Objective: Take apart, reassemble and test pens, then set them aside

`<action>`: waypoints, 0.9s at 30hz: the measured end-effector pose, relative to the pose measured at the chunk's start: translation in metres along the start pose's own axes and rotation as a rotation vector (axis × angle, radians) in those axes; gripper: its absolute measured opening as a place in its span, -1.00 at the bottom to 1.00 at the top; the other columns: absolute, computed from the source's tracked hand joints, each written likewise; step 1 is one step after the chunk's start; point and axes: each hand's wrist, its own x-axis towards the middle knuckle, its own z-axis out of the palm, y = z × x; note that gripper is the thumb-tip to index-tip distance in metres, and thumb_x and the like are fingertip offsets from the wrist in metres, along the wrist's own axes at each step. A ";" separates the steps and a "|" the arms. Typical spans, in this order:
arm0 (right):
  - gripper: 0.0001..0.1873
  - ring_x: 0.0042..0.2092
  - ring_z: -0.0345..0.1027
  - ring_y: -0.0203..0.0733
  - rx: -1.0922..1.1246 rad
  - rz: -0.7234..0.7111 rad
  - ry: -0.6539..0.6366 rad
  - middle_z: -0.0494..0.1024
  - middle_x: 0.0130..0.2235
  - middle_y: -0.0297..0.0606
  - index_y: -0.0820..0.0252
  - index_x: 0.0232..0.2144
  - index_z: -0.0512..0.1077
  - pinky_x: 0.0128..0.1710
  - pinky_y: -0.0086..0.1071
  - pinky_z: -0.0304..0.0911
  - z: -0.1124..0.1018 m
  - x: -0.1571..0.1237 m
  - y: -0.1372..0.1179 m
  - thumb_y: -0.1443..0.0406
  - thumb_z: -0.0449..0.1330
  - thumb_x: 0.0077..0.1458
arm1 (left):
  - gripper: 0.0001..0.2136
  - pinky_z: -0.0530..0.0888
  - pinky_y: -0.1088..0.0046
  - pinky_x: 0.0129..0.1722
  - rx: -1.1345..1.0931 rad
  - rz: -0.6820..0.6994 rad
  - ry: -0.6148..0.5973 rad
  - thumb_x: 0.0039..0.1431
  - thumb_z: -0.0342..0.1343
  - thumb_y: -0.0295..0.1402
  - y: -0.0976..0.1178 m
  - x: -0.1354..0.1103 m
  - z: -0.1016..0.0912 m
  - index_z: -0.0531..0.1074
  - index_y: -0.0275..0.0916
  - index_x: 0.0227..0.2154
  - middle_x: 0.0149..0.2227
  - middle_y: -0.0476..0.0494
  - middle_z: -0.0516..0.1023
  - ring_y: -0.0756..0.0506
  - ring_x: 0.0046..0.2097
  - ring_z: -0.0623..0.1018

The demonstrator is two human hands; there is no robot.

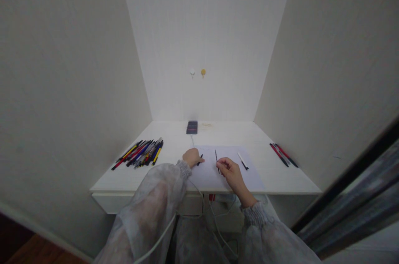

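My left hand (192, 157) is closed round a small black pen part (200, 159) and rests on the sheet of paper (226, 172). My right hand (230, 170) pinches a thin dark refill (216, 158) that points away from me over the paper. A white pen barrel with a black tip (242, 161) lies on the paper just right of my right hand.
A pile of several coloured pens (141, 153) lies at the left of the white desk (174, 139). Three red and black pens (283, 155) lie at the right edge. A dark phone (192, 127) sits at the back. Walls close in on three sides.
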 end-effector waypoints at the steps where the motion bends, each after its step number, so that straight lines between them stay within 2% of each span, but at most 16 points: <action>1: -0.81 -0.60 0.09 -0.38 -0.004 -0.001 -0.001 0.23 -0.67 -0.44 0.23 -0.53 0.32 -0.61 -0.49 0.01 0.000 0.000 0.000 0.19 0.11 -0.12 | -0.65 0.16 0.50 -0.49 0.016 -0.013 -0.004 -0.60 0.31 -0.47 0.001 0.001 -0.001 0.15 -0.24 -0.89 -0.81 0.02 0.19 -0.11 -0.47 0.41; 3: -0.80 -0.60 0.09 -0.37 -0.003 -0.001 -0.004 0.23 -0.67 -0.44 0.23 -0.52 0.32 -0.61 -0.49 0.01 0.001 0.000 0.001 0.19 0.10 -0.11 | -0.70 0.13 0.51 -0.53 0.037 -0.036 -0.028 -0.49 0.30 -0.37 0.005 -0.001 -0.004 0.21 -0.26 -0.87 -0.83 0.04 0.16 -0.04 -0.57 0.35; 5: -0.80 -0.60 0.09 -0.38 0.001 -0.005 -0.011 0.23 -0.66 -0.44 0.23 -0.52 0.32 -0.60 -0.48 0.02 0.001 0.000 0.002 0.19 0.10 -0.11 | -0.72 0.10 0.52 -0.58 -0.038 -0.019 -0.062 -0.30 0.22 -0.21 0.011 -0.005 -0.008 0.30 -0.28 -0.79 -0.81 0.05 0.18 0.04 -0.64 0.27; 7: -0.80 -0.60 0.09 -0.37 -0.004 -0.012 -0.017 0.24 -0.66 -0.43 0.22 -0.52 0.32 -0.60 -0.48 0.02 0.002 0.000 0.002 0.18 0.10 -0.12 | -0.69 0.07 0.55 -0.63 -0.343 0.062 -0.086 -0.20 0.14 -0.10 0.019 -0.013 -0.012 0.36 -0.31 -0.67 -0.75 0.05 0.23 0.10 -0.67 0.20; 9: -0.80 -0.60 0.10 -0.37 -0.011 -0.020 -0.023 0.25 -0.66 -0.43 0.21 -0.53 0.32 -0.60 -0.48 0.02 0.004 0.000 0.000 0.17 0.10 -0.13 | -0.67 0.02 0.58 -0.66 -0.597 0.081 -0.099 -0.21 0.16 -0.09 0.028 -0.022 -0.015 0.34 -0.32 -0.63 -0.72 0.07 0.23 0.13 -0.67 0.18; 12: -0.79 -0.60 0.10 -0.37 -0.011 -0.023 -0.033 0.25 -0.66 -0.43 0.21 -0.53 0.33 -0.60 -0.48 0.02 0.007 0.000 -0.003 0.17 0.10 -0.13 | -0.67 0.00 0.61 -0.68 -0.791 0.034 -0.124 -0.25 0.20 -0.13 0.041 -0.035 -0.017 0.32 -0.34 -0.62 -0.69 0.07 0.24 0.16 -0.67 0.18; 18: -0.81 -0.61 0.08 -0.39 0.013 -0.010 -0.079 0.26 -0.66 -0.43 0.23 -0.54 0.34 -0.61 -0.50 0.01 0.011 0.002 -0.011 0.19 0.11 -0.14 | -0.69 0.01 0.63 -0.69 -0.917 -0.013 -0.151 -0.26 0.24 -0.20 0.049 -0.045 -0.012 0.32 -0.36 -0.59 -0.65 0.07 0.25 0.19 -0.65 0.17; 27: -0.79 -0.62 0.08 -0.39 0.013 -0.004 -0.111 0.27 -0.67 -0.44 0.22 -0.55 0.34 -0.62 -0.50 0.01 0.013 0.003 -0.018 0.17 0.12 -0.15 | -0.68 0.05 0.61 -0.67 -0.936 -0.033 -0.143 -0.26 0.23 -0.18 0.049 -0.047 -0.008 0.31 -0.35 -0.59 -0.64 0.08 0.25 0.18 -0.64 0.19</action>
